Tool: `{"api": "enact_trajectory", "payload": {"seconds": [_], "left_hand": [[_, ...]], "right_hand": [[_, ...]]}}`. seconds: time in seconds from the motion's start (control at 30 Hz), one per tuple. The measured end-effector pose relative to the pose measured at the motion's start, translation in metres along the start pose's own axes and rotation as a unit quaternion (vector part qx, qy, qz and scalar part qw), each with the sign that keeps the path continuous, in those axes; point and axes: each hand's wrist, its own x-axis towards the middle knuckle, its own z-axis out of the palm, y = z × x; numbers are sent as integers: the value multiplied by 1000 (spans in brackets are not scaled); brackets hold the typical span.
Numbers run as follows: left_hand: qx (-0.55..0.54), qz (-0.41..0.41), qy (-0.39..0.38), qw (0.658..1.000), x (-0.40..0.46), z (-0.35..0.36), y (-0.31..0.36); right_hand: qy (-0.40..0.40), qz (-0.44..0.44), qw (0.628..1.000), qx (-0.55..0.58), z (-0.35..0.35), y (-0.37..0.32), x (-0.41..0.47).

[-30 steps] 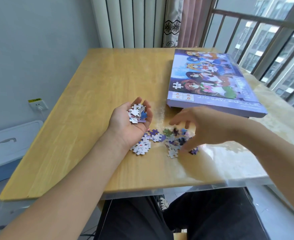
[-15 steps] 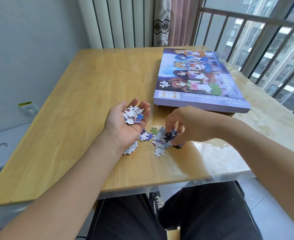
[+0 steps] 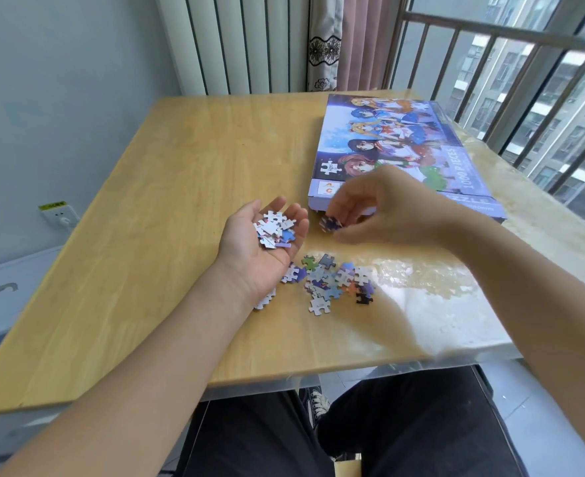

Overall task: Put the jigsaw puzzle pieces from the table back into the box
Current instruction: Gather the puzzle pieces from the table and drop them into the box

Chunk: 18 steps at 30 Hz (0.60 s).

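My left hand lies palm up on the wooden table and cups a heap of puzzle pieces. My right hand hovers just right of it, above the table, and pinches a few purple pieces in its fingertips. A loose pile of pieces lies on the table below both hands, and a few more pieces show under my left wrist. The puzzle box, purple with cartoon figures on its lid, lies shut at the right rear, partly behind my right hand.
A clear plastic sheet covers the table's right part. A radiator and curtain stand behind the table, window bars at the right. A wall socket and a white bin are at the left. My legs are under the front edge.
My right hand closed on pieces in the pile, then lifted them up and toward my left palm. My left hand stayed in place with its heap.
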Motion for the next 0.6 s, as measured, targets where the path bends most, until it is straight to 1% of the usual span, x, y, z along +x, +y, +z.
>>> {"api": "enact_trajectory", "payload": {"seconds": [0.1,0.2,0.23,0.33,0.37,0.4,0.43,0.5,0.53,0.6], "left_hand": [[-1,-11,-3,1000,-2,4,-4],[-10,-23,-4,1000,-5,9,-9],[-15,-23,4,1000,-5,10,-10],[-22,-26,22,999,-2,9,-10],[-23,-28,22,999,-1,9,-8],[-22,-29,22,999,0,8,-6],[-17,-28,22,999,0,7,-3],[-3,-26,25,999,1,7,-2],[1,-28,26,999,1,8,-2],[2,-33,28,999,1,10,-6]], "right_hand": [[11,-35,999,5,0,-21,21],[-11,-47,996,-75,10,-33,38],[-5,-47,995,-87,12,-33,40],[34,-68,995,-68,4,-29,27],[30,-71,994,-79,-1,-24,19],[5,-56,993,-101,-4,-19,11],[-44,-23,990,-132,-6,-14,3],[-152,50,968,-195,-1,-3,-11],[-179,68,959,-209,2,1,-16],[-171,70,962,-200,9,10,-21]]}}
